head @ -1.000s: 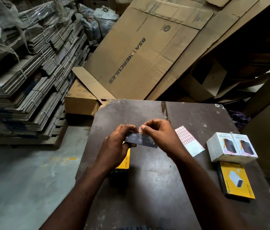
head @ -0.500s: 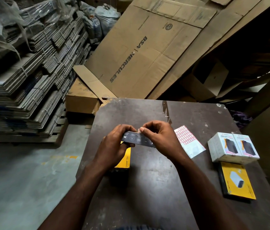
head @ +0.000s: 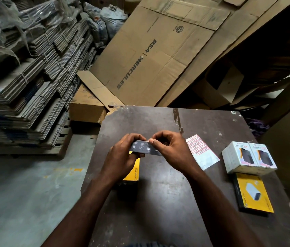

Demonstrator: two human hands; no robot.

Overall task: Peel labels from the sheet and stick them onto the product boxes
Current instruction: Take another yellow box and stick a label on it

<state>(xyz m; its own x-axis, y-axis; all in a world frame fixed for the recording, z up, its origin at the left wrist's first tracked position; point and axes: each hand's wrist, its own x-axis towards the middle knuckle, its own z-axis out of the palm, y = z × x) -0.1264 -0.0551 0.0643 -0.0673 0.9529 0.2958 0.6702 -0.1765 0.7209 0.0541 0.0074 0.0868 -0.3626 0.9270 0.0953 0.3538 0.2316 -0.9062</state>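
My left hand grips a yellow and black product box above the dark table, its grey side with round icons turned up. My right hand pinches a small label at that side's top edge, thumb pressed on the box. The label sheet, white with rows of red-edged labels, lies flat just right of my right hand. Two white boxes stand side by side at the right. In front of them a yellow box lies flat.
Flattened cardboard sheets lean behind the table's far edge. Bundled stacks of folded cartons fill the left side on a pallet. A brown carton sits at the table's far left corner. Grey concrete floor lies to the left.
Both hands and the box have stayed near the same spot, lifting slightly. The right thumb has settled on the box's top edge with the label.
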